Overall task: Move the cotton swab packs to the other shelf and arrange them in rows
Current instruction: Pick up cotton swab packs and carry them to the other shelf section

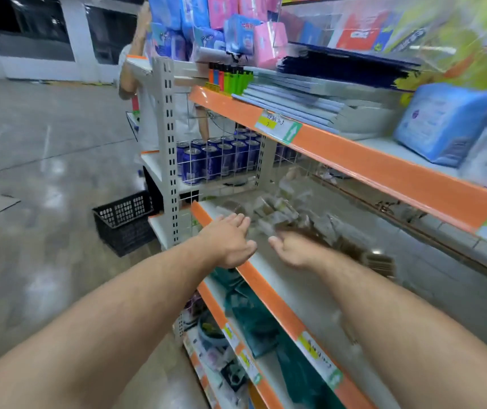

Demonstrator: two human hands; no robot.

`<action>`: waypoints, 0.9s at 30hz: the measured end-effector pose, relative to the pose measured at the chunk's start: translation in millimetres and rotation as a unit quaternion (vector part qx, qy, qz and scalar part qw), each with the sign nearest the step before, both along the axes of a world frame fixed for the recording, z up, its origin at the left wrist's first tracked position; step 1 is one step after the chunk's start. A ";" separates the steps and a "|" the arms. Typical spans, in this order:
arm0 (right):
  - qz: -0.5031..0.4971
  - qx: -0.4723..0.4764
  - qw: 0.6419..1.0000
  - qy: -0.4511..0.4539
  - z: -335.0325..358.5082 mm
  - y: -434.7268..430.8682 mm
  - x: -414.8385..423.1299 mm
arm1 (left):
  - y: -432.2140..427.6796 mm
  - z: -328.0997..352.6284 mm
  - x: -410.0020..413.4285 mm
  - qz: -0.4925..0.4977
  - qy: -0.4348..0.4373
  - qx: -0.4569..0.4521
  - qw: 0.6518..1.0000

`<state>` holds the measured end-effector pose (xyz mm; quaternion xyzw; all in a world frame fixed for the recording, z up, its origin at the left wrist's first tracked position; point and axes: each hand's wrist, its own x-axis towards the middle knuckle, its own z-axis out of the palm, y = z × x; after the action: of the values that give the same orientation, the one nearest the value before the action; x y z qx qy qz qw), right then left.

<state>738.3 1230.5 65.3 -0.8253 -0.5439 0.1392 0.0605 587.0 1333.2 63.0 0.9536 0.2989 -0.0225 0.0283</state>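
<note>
Several clear cotton swab packs [277,214] lie in a blurred pile at the left end of the middle shelf [268,287], which has an orange front edge. My left hand [230,239] hovers over that edge, palm down, fingers spread, holding nothing. My right hand [293,249] reaches over the shelf just in front of the pile, palm turned inward, fingers apart. Motion blur hides whether its fingertips touch a pack. More brownish packs [363,252] lie to the right of my right hand.
Upper shelf [383,163] holds flat grey packs, lighters [233,78] and blue tissue packs. Blue cans [215,160] stand behind a wire grid. A black crate [124,222] sits on the floor at left. A person [147,84] stands behind the rack. Teal bags fill the lower shelf.
</note>
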 end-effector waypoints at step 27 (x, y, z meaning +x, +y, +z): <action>-0.160 0.062 0.974 -0.146 -22.2 149.7 91.1 | 159.0 -55.8 152.9 -0.230 -0.052 0.012 0.972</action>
<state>829.3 1380.2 43.1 -0.9079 -0.4150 -0.0281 0.0527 739.9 1492.2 7.2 0.9969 0.0704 0.0249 0.0265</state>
